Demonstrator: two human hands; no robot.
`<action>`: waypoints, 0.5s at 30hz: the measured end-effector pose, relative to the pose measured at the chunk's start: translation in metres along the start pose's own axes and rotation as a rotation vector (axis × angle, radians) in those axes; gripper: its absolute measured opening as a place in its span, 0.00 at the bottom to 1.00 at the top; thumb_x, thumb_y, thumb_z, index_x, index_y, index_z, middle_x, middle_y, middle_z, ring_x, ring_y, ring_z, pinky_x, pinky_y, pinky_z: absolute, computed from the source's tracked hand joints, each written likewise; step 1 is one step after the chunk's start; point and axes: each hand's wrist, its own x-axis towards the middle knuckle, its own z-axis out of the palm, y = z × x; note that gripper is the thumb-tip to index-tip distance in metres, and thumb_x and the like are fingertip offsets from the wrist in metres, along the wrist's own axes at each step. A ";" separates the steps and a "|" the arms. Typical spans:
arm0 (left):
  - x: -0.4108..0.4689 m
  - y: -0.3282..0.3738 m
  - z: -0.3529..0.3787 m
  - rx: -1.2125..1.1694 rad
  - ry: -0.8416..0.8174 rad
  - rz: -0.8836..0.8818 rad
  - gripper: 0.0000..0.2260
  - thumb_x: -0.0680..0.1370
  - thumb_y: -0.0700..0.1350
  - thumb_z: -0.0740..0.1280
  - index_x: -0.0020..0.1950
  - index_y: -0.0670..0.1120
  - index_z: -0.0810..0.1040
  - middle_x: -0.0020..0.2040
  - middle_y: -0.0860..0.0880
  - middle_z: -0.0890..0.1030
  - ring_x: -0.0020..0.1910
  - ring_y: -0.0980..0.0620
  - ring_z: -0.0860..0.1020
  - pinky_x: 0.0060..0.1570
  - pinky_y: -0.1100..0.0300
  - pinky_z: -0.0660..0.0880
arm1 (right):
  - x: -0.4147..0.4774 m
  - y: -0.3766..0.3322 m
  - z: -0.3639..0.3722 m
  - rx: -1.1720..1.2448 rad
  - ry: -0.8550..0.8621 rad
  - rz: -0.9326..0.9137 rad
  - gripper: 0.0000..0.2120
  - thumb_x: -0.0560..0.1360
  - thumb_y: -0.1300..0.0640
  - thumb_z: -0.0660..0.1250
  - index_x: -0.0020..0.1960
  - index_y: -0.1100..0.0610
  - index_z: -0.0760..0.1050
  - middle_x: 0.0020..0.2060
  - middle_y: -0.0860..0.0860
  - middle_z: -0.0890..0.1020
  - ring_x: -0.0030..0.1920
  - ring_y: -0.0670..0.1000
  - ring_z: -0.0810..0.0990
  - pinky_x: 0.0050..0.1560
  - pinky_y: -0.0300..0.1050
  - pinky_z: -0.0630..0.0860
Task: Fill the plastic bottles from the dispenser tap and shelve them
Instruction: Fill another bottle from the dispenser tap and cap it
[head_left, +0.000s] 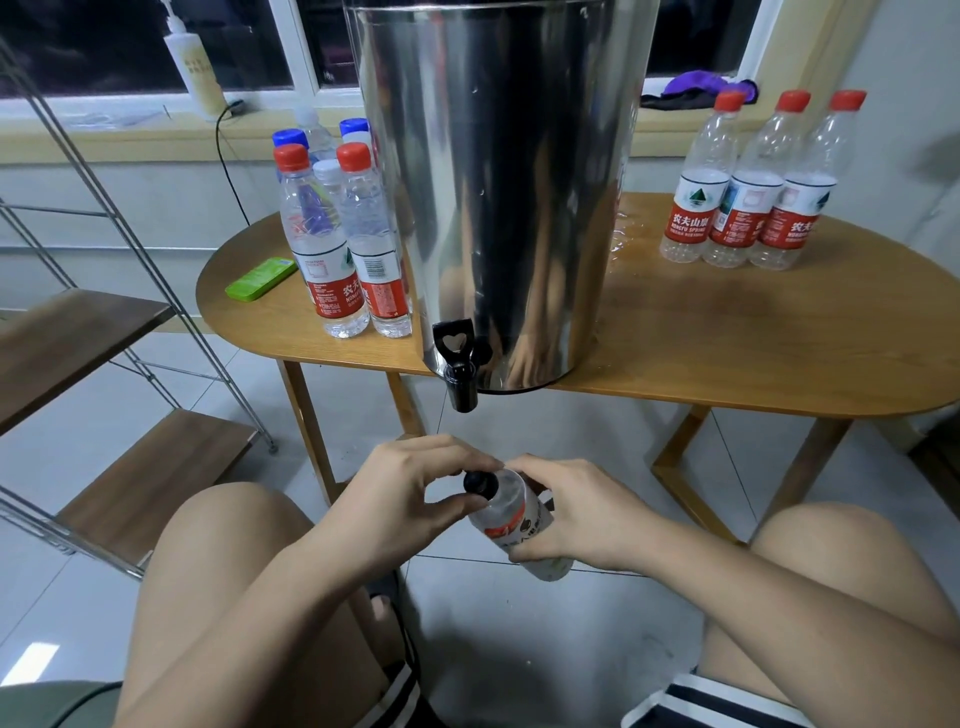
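Note:
A steel dispenser (498, 171) stands on the oval wooden table (727, 338), its black tap (460, 364) hanging over the front edge. Below the tap I hold a clear plastic bottle (514, 514) with a red label, tilted toward my left. My right hand (566, 514) grips its body. My left hand (410, 493) pinches the black cap (479, 483) on its neck. Several capped bottles (343, 234) stand left of the dispenser. Three red-capped, empty-looking bottles (748, 182) stand at the right.
A metal-framed shelf unit with wooden boards (78, 338) stands to the left. A green flat object (261, 278) lies on the table's left end. Water is spilled on the table right of the dispenser. My bare knees frame the tiled floor below.

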 end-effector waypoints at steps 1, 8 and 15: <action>0.000 0.000 0.001 -0.009 0.022 -0.030 0.14 0.78 0.54 0.79 0.63 0.57 0.86 0.57 0.64 0.84 0.58 0.59 0.83 0.56 0.62 0.81 | 0.000 0.000 -0.001 -0.008 0.006 -0.001 0.36 0.62 0.38 0.82 0.67 0.35 0.75 0.54 0.38 0.85 0.55 0.44 0.84 0.53 0.52 0.84; 0.006 0.005 0.010 0.160 0.139 -0.107 0.15 0.79 0.67 0.71 0.47 0.56 0.78 0.40 0.61 0.77 0.42 0.61 0.77 0.37 0.69 0.70 | -0.005 -0.005 -0.003 -0.061 0.054 0.003 0.33 0.62 0.36 0.81 0.64 0.37 0.75 0.51 0.37 0.84 0.51 0.44 0.83 0.51 0.49 0.83; 0.005 0.010 0.021 0.219 0.087 0.002 0.09 0.83 0.47 0.74 0.62 0.51 0.82 0.55 0.56 0.80 0.51 0.52 0.81 0.47 0.49 0.82 | -0.010 -0.003 -0.008 -0.046 0.038 0.005 0.32 0.63 0.37 0.83 0.62 0.40 0.76 0.49 0.42 0.85 0.49 0.47 0.83 0.49 0.51 0.83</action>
